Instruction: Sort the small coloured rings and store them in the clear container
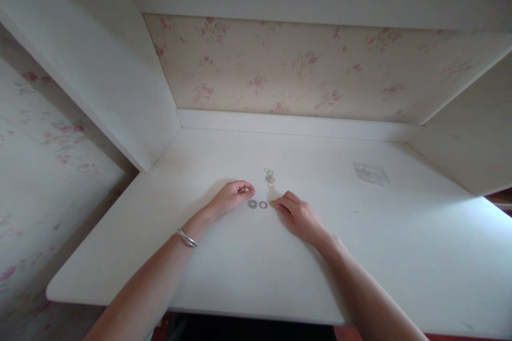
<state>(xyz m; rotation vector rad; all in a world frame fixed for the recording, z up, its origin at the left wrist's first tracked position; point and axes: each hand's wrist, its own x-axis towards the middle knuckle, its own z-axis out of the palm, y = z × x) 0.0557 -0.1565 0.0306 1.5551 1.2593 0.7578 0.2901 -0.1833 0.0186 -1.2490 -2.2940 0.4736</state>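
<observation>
Two grey metal washers (257, 204) lie side by side on the white desk (224, 256), between my hands. My right hand (298, 214) rests on the desk just right of them, its fingertips pinching a small yellowish ring (272, 203) flat against the surface. My left hand (232, 195), with a silver bracelet on the wrist, rests curled to the left of the washers; whether it holds anything is hidden. A small heap of rings (269, 176), gold, green and grey, sits just beyond the washers.
A small clear plastic bag (371, 173) lies flat at the right rear of the desk. White side panels close in the desk on the left and right. Floral wallpaper (288, 69) covers the back wall under a white shelf.
</observation>
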